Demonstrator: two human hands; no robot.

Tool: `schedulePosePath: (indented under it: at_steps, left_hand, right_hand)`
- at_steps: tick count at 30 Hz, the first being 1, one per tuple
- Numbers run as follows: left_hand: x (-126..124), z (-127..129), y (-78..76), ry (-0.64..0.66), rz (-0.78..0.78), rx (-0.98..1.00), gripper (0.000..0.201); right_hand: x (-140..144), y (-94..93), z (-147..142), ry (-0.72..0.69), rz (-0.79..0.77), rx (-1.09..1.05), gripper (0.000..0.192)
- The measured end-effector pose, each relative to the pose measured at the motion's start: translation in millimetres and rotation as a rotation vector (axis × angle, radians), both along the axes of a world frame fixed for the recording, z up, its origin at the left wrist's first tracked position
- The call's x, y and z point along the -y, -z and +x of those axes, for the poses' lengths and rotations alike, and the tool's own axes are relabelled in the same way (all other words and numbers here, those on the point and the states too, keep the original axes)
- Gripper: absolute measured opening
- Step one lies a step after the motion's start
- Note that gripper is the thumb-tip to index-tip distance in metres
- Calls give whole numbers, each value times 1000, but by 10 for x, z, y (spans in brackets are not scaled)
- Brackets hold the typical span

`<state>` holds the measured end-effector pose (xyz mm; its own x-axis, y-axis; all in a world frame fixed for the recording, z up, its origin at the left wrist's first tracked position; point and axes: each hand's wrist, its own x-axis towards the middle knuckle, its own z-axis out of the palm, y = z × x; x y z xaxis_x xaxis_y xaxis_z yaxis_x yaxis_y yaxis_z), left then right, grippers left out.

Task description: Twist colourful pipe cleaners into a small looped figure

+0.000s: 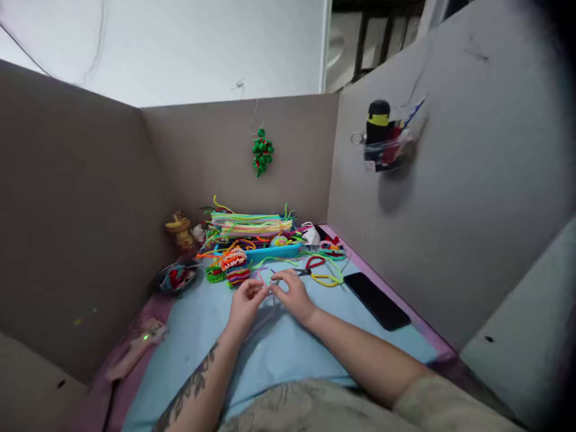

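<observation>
Where fuzzy pipe cleaner [269,282] bends, left hand [245,303], right hand [294,294] fingers pinched shut

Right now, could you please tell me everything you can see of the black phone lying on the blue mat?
The black phone is a flat, dark, glossy slab with rounded corners, its screen dark. It lies flat on the right part of the blue mat, angled so its length runs from upper left to lower right, close beside the mat's pink border and the cardboard wall. Neither hand touches it; the right hand is off to its left.
</observation>
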<state>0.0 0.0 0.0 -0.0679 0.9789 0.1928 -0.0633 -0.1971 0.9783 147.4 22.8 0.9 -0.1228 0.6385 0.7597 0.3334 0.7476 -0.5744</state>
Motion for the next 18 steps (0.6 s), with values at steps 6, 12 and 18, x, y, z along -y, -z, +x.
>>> schedulePosePath:
  at_steps: [6, 12, 18]
  left_hand:
    - [25, 14, -28, 5, 2, 38, 32]
    - [31, 32, -16, 7, 27, 49, 30]
    - [27, 31, -3, 16, 25, 64, 29]
  right_hand:
    - [-18, 35, 11, -12, -5, 39, 7]
    - [10, 18, 12, -43, 2, 79, 11]
    - [46, -12, 4, -40, -12, 110, 12]
